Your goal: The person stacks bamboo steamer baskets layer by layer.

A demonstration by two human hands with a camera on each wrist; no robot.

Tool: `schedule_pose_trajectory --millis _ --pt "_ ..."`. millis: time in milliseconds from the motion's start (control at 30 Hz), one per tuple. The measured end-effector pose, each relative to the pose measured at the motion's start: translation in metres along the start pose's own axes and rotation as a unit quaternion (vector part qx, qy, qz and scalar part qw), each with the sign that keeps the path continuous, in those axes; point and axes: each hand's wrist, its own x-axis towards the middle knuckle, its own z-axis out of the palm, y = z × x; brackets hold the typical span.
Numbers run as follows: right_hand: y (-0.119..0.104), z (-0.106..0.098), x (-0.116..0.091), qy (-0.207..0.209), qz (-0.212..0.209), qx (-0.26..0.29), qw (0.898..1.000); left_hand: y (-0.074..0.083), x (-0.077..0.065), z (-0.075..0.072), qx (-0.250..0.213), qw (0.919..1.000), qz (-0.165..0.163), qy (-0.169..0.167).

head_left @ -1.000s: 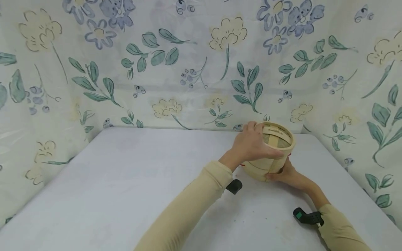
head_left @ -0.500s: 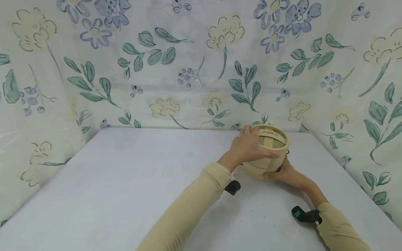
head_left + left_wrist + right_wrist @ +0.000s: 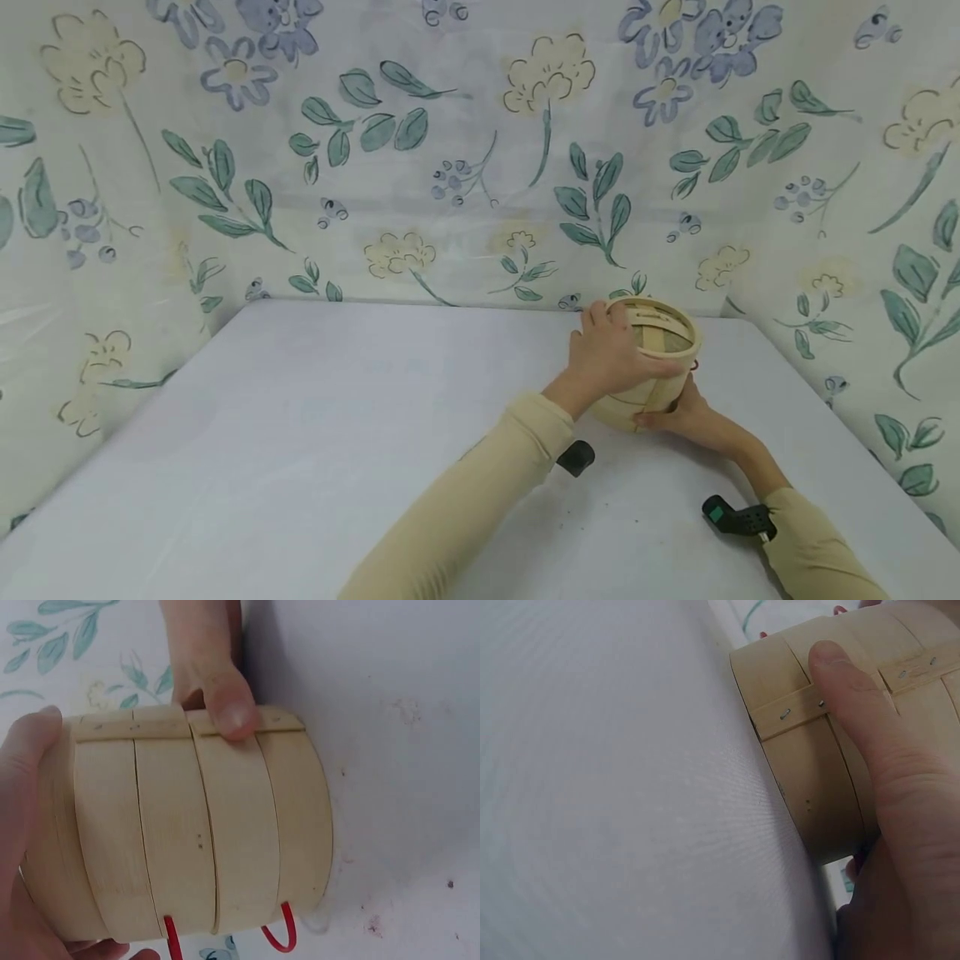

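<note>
A round bamboo steamer (image 3: 624, 407), stacked in tiers with a woven lid (image 3: 654, 338) on top, stands towards the back right of the table. My left hand (image 3: 606, 357) grips the lid end, thumb along the near side and fingers over the far left rim. Lower down, my right hand (image 3: 688, 418) holds the steamer's right side, its thumb across the tiers. In the left wrist view, red cord loops (image 3: 291, 930) stick out from the bamboo wall. The right wrist view shows the bottom edge close to the table, with a stapled overlap strip (image 3: 791, 711) under the right thumb.
The white table (image 3: 337, 433) stretches out to the left and front. Floral cloth (image 3: 450, 167) hangs behind it and along both sides. Black wrist cameras (image 3: 738, 518) jut from the sleeves, near the tabletop. Small dark specks (image 3: 583, 527) dot the table.
My left hand and forearm have shifted slightly to the right against the steamer, covering the red cord on its left. The right hand keeps its hold low on the side.
</note>
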Motion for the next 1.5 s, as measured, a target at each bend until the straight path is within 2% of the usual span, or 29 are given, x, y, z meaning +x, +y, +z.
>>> schedule_pose_trajectory --millis 167,333,500,667,833,967,1067,1300,1400,1500 --pt "0.000 -0.001 -0.001 -0.004 0.009 -0.004 1.000 0.009 -0.002 0.003 0.001 0.9994 -0.031 0.013" --pt "0.000 -0.002 -0.002 0.000 0.023 -0.015 1.000 0.017 -0.004 0.005 0.026 0.9972 -0.063 0.029" --pt "0.000 -0.001 0.000 0.000 0.020 -0.025 0.999 0.014 -0.006 0.004 0.014 0.9971 -0.066 0.036" --pt "-0.003 0.001 0.002 -0.002 0.003 -0.019 1.000 0.001 -0.007 -0.002 -0.038 0.9981 -0.045 0.014" --pt "-0.002 0.001 0.002 0.006 -0.001 -0.021 1.000 -0.015 -0.010 -0.005 -0.082 0.9967 0.000 0.000" --pt "0.000 0.002 0.001 0.008 -0.011 -0.025 1.000 -0.030 -0.012 -0.007 -0.148 0.9882 0.039 -0.009" --pt "0.000 0.001 0.000 0.009 -0.015 -0.027 0.999 -0.038 -0.012 -0.006 -0.180 0.9817 0.061 -0.010" --pt "0.001 0.001 0.000 0.014 -0.020 -0.025 0.999 -0.051 -0.014 -0.007 -0.191 0.9776 0.086 -0.018" --pt "0.003 0.002 0.000 0.004 -0.038 -0.012 0.999 -0.066 -0.015 -0.011 -0.190 0.9782 0.080 -0.025" --pt "0.003 0.000 -0.002 -0.006 -0.044 -0.010 0.999 -0.088 -0.018 -0.016 -0.178 0.9818 0.064 -0.017"
